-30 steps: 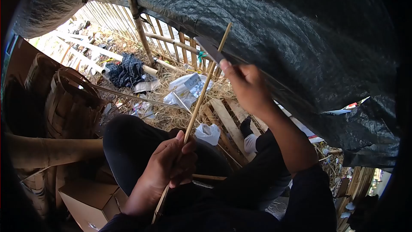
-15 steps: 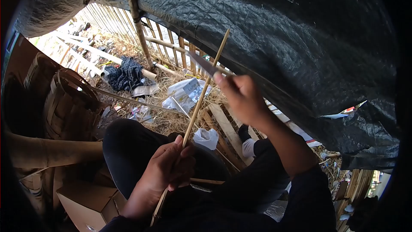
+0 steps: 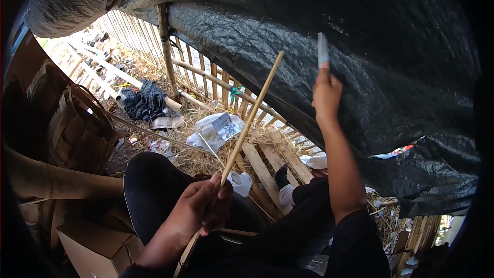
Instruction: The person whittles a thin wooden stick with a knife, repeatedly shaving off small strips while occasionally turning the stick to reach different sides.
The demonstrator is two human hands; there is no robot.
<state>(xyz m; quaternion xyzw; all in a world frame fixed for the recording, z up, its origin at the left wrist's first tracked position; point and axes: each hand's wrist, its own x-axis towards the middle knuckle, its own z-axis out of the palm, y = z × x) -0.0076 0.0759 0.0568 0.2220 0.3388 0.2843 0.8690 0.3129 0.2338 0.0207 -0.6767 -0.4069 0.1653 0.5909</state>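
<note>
A long, thin bamboo strip (image 3: 253,115) slants up from the lower middle of the view, its upper end free in the air. My left hand (image 3: 202,205) is closed round its lower part, above my crossed legs. Up and to the right, my right hand (image 3: 327,92) grips a knife (image 3: 322,50) with its pale blade pointing up. The knife is apart from the strip, to the right of its tip. The knife's handle is mostly hidden in my fingers.
A dark tarp (image 3: 391,87) hangs at the right, beside a bamboo fence (image 3: 200,74). Wooden slats (image 3: 265,170), straw and plastic bags (image 3: 216,129) lie on the ground. At the left are woven baskets (image 3: 77,128), a thick bamboo pole (image 3: 67,177) and a cardboard box (image 3: 95,249).
My right hand has moved up and to the right with the knife, away from the strip. My left hand keeps its hold, and the strip's tip sits slightly lower and further right.
</note>
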